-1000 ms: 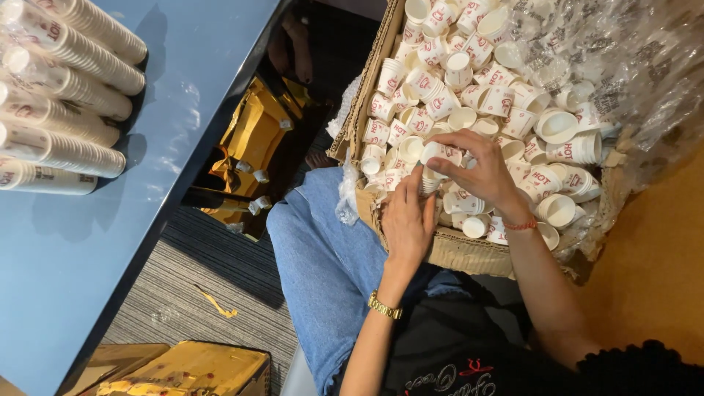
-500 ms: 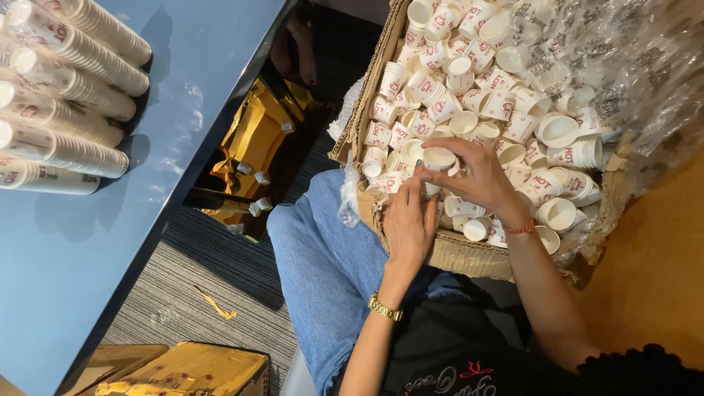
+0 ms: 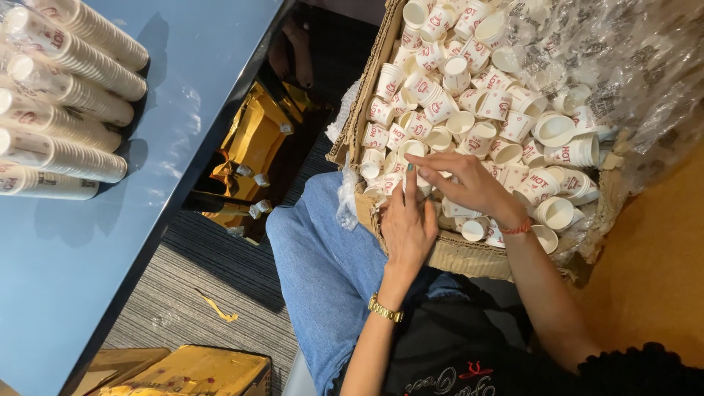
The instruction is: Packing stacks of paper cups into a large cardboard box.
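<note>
Both hands, left hand (image 3: pixel 408 224) and right hand (image 3: pixel 469 185), pinch little paper cups (image 3: pixel 419 185) between their fingers, over the cardboard box (image 3: pixel 469 255).

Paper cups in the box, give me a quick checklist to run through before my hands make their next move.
1. Both hands in the box: ok. Left hand and right hand are together at its near edge.
2. Grip on a cup: cannot tell. The fingers overlap and hide what they hold.
3. Loose cups within reach: ok. They lie jumbled right around the hands.
4. Plastic liner clear of the hands: ok. It is bunched at the far right side.
5. Room on the table for more: ok. The stacks lie at its left end, with bare surface beside them.
</note>
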